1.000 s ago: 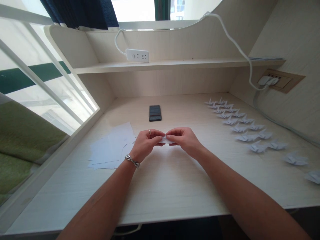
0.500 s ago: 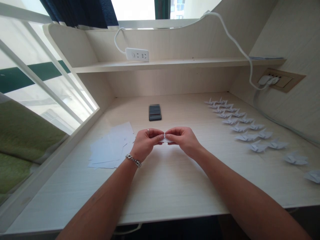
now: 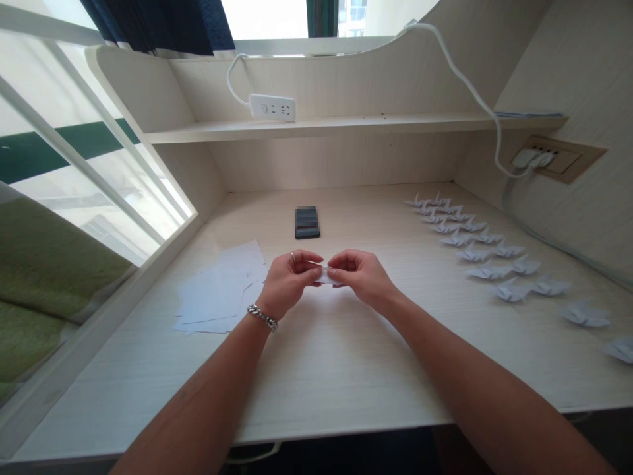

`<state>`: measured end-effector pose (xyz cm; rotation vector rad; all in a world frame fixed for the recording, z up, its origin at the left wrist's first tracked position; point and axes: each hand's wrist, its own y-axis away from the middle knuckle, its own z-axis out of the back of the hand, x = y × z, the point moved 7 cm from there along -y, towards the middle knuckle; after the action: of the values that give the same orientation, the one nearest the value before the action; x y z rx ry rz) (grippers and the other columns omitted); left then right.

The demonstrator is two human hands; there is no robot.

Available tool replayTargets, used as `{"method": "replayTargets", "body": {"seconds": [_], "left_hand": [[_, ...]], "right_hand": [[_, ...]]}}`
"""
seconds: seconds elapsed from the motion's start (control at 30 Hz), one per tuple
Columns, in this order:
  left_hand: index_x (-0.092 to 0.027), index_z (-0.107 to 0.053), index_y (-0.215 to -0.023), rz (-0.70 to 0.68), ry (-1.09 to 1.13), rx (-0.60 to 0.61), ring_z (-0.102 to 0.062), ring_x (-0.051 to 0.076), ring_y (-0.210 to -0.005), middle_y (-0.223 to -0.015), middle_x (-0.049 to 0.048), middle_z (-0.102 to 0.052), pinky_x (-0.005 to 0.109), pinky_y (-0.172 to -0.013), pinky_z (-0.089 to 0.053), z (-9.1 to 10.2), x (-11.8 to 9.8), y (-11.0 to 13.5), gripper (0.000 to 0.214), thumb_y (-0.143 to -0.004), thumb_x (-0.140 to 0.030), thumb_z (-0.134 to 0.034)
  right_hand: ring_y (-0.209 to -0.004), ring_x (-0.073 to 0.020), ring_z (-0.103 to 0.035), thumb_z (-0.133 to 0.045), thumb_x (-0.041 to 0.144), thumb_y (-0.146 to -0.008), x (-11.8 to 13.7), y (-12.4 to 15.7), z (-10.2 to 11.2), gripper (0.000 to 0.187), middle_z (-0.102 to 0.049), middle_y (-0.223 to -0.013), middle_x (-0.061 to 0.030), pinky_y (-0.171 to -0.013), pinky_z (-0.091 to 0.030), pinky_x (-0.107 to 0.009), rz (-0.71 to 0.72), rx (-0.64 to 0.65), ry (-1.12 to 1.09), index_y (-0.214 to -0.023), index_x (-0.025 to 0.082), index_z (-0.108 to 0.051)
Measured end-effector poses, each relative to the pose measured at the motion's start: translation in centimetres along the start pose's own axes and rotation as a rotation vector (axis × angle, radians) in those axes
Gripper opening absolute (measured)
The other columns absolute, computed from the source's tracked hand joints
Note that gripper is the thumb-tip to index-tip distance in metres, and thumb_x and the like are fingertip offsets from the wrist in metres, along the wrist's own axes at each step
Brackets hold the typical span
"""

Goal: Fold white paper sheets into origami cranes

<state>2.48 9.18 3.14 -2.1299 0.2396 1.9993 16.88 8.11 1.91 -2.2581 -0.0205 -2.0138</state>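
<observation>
A small folded piece of white paper (image 3: 325, 277) is pinched between my two hands, a little above the middle of the desk. My left hand (image 3: 291, 277), with a ring and a chain bracelet, grips its left end between thumb and fingers. At the right end, my right hand (image 3: 363, 274) holds it the same way. Fingers cover much of the paper, so its exact folded shape is hidden. Loose white paper sheets (image 3: 212, 293) lie overlapped just left of my left hand. Several folded white paper cranes (image 3: 509, 290) stand in rows on the right.
A dark phone-like object (image 3: 307, 222) lies beyond my hands. Above the desk (image 3: 336, 376) runs a shelf (image 3: 346, 125) bearing a white power strip (image 3: 271, 107). Its white cable (image 3: 469, 89) hangs down to a wall socket (image 3: 564, 159) at right. A railing borders the left side.
My fingertips have parted slightly at the top, and more of the folded paper shows between my thumbs. Both hands stay in nearly the same place.
</observation>
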Motion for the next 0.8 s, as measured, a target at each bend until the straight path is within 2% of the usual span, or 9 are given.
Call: {"method": "replayTargets", "body": {"seconds": [0.13,0.23,0.37,0.57,0.8], "left_hand": [[-0.011,-0.066,-0.094,0.033,0.094,0.019,-0.069,0.017,-0.071,-0.076,0.0068,-0.073,0.030,-0.065,-0.058,0.02,-0.03,0.04,0.031,-0.068,-0.022,-0.076],[-0.011,-0.066,-0.095,0.022,0.039,0.006,-0.068,0.016,-0.068,-0.076,0.0060,-0.072,0.028,-0.064,-0.056,0.09,0.01,-0.04,0.031,-0.071,-0.027,-0.076],[-0.010,-0.067,-0.090,-0.020,-0.067,0.023,-0.066,0.014,-0.067,-0.075,0.0058,-0.072,0.027,-0.066,-0.055,-0.13,0.02,-0.15,0.031,-0.066,-0.026,-0.080],[-0.011,-0.068,-0.084,-0.047,-0.076,0.013,-0.064,0.014,-0.066,-0.075,0.0046,-0.070,0.028,-0.065,-0.053,-0.33,-0.16,-0.03,0.025,-0.066,-0.025,-0.079],[-0.012,-0.067,-0.079,-0.080,-0.062,-0.071,-0.063,0.013,-0.065,-0.071,0.0033,-0.069,0.026,-0.064,-0.050,0.38,0.05,-0.31,0.025,-0.061,-0.022,-0.082]], "right_hand": [[-0.064,-0.0152,-0.063,-0.080,0.030,-0.060,0.37,-0.04,0.32,0.028,-0.065,-0.067,-0.0005,-0.061,-0.054,-0.031,0.026,-0.016,-0.006,-0.077,0.014,-0.065],[-0.064,-0.0156,-0.063,-0.080,0.030,-0.059,0.47,-0.09,0.50,0.028,-0.066,-0.067,-0.0009,-0.062,-0.054,-0.032,0.045,-0.026,-0.004,-0.076,0.014,-0.065],[-0.065,-0.0160,-0.063,-0.081,0.029,-0.058,0.42,-0.13,0.43,0.027,-0.066,-0.067,-0.0011,-0.062,-0.054,-0.032,0.044,-0.025,-0.005,-0.075,0.014,-0.064],[-0.065,-0.0160,-0.064,-0.080,0.027,-0.061,0.46,-0.16,0.34,0.025,-0.067,-0.068,-0.0015,-0.064,-0.053,-0.032,0.066,-0.009,0.015,-0.076,0.014,-0.065],[-0.069,-0.0162,-0.065,-0.080,0.025,-0.057,0.46,-0.13,0.35,0.026,-0.068,-0.071,-0.0016,-0.068,-0.055,-0.034,-0.007,0.005,-0.080,-0.077,0.015,-0.067]]}}
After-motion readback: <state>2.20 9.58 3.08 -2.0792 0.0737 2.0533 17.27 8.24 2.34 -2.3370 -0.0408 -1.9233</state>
